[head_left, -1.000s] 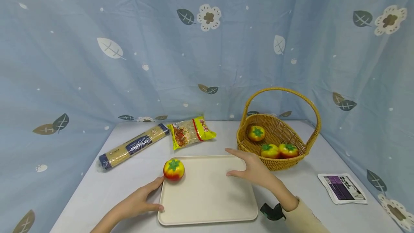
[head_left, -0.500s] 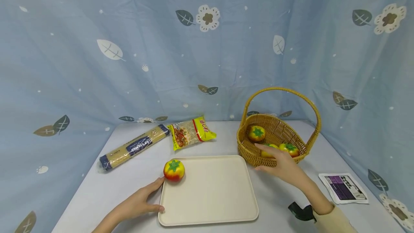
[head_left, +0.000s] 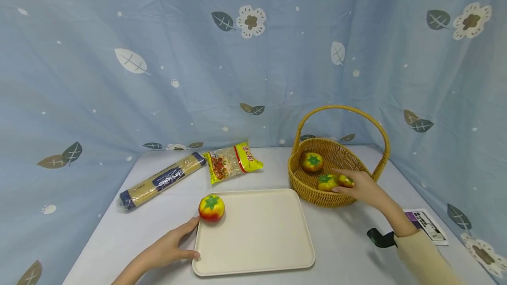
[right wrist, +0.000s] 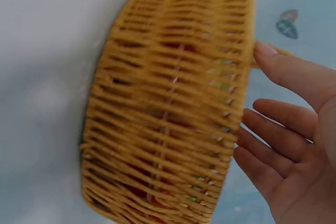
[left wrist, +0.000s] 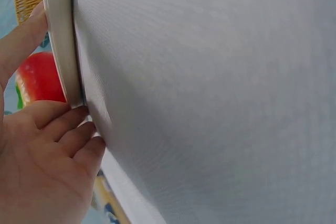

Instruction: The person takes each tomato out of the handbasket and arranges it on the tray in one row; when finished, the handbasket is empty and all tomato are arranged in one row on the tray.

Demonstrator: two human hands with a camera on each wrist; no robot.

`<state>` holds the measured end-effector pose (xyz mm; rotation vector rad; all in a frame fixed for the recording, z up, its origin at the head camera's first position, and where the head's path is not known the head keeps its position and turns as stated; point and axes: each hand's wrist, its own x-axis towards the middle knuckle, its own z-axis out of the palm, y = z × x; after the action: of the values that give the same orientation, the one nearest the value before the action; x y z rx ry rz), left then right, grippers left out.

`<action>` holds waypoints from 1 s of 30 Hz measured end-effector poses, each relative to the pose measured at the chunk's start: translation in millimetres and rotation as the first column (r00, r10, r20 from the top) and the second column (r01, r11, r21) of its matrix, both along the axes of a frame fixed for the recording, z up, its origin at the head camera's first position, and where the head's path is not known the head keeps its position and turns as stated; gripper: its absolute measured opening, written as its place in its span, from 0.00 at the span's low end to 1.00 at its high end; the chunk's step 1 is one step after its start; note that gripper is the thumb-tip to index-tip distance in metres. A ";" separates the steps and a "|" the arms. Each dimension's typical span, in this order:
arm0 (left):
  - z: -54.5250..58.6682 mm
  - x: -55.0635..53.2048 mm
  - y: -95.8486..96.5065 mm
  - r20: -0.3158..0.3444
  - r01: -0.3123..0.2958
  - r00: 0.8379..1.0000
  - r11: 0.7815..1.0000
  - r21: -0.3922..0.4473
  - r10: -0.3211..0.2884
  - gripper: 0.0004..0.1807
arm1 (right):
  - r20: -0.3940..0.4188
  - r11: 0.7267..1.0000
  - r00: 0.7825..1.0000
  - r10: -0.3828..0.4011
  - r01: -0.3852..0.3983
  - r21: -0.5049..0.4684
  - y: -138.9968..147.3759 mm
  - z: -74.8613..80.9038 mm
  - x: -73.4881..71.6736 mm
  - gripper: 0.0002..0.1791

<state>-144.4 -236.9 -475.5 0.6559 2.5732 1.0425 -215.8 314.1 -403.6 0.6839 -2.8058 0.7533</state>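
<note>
My left hand (head_left: 168,247) rests at the left edge of a cream tray (head_left: 257,236), its fingertips and thumb touching the rim. On the tray's far left corner sits a yellow-red tomato-like fruit (head_left: 211,208) with a green top. My right hand (head_left: 366,190) reaches over the front right rim of a wicker basket (head_left: 306,191), fingers and thumb spread around one fruit (head_left: 346,181) that it partly hides. Two more such fruits, one in front (head_left: 327,183) and one behind (head_left: 312,162), lie inside. In the right wrist view, the thumb is at the basket's rim and the wicker wall hides most of the contents.
A long pack of noodles (head_left: 162,181) lies at the back left, beside a yellow-ended food bag (head_left: 233,162). A white-and-purple packet (head_left: 429,225) is at the right, partly behind my right forearm. The basket's tall handle (head_left: 342,107) arches above it.
My right hand has moved right from over the tray to the basket, and its fingers now surround the right-hand fruit. My left hand has stayed at the tray's edge.
</note>
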 end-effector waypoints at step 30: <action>-0.7 0.0 0.7 0.013 -0.015 1.000 1.000 0.001 0.015 0.56 | 0.195 0.971 0.978 0.075 -0.116 0.209 0.0 -1.3 -39.7 0.31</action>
<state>-144.4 -236.1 -476.2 0.6289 2.5704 1.0492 -255.5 314.1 -405.0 0.8308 -3.0787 0.5517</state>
